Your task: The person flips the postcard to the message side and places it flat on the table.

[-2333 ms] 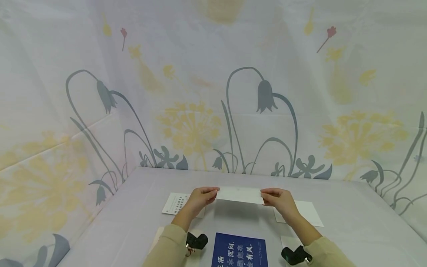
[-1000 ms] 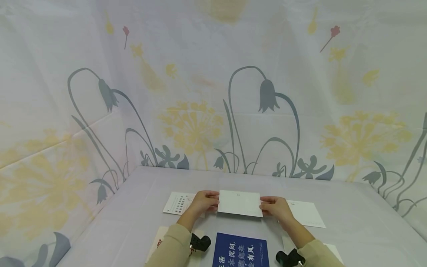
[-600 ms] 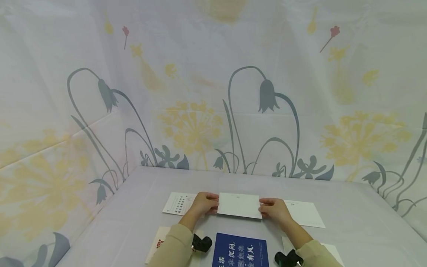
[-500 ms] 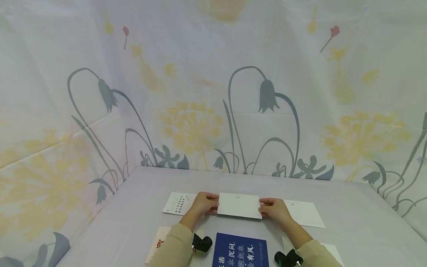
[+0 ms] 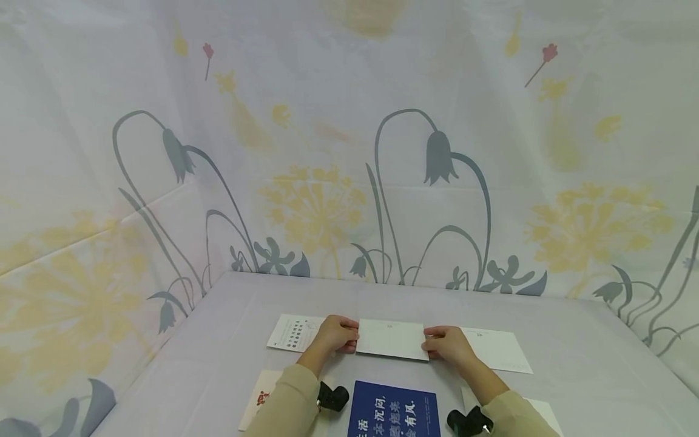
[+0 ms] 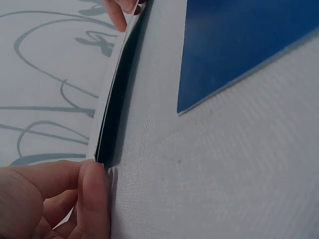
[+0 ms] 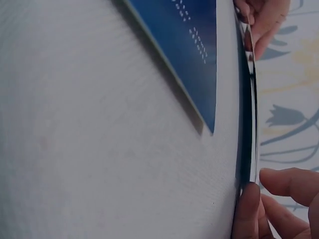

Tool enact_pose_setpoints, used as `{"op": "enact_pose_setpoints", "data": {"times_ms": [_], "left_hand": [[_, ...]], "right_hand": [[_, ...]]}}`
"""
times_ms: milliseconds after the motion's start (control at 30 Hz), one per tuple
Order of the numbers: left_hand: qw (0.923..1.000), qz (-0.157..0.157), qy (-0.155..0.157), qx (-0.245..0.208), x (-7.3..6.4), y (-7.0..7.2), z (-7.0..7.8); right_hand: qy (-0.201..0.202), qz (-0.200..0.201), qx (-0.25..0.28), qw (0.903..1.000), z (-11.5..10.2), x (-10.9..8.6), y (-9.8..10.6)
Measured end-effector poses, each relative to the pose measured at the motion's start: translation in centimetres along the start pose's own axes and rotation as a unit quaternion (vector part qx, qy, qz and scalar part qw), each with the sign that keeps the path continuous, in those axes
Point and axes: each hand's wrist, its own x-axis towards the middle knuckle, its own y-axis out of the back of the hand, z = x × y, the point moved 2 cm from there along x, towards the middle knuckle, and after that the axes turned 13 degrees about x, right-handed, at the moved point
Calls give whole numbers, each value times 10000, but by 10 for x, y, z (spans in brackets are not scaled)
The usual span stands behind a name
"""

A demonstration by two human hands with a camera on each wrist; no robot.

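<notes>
A white postcard (image 5: 392,339) with a small mark near its far edge lies between my hands in the head view. My left hand (image 5: 335,334) pinches its left edge, and my right hand (image 5: 449,343) holds the right edge. From the left wrist view, the card is seen nearly edge-on just above the tabletop, its dark underside (image 6: 117,114) facing the cloth. Left fingertips (image 6: 92,184) grip the near corner there. In the right wrist view, the right thumb and fingers (image 7: 249,204) are at the card's other end.
A blue card with white characters (image 5: 393,409) lies nearer the body. A printed card (image 5: 292,332) is at left, a white card (image 5: 499,350) at right. A cream card with a red mark (image 5: 261,397) and another white card (image 5: 546,413) are partly under the sleeves.
Both hands have lowered the postcard toward the table and slightly nearer, tilting it flatter so more of its white face shows. In the last half second it sank only slightly.
</notes>
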Motion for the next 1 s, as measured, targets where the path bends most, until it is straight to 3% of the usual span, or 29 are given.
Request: {"op": "enact_pose_setpoints", "data": {"times_ms": [667, 1000], "left_hand": [[9999, 157, 58, 43, -2, 0, 0], [9995, 114, -292, -60, -6, 5, 1]], "right_hand": [[90, -85, -118, 9999, -4, -4, 0], [466, -271, -71, 9985, -14, -12, 2]]}}
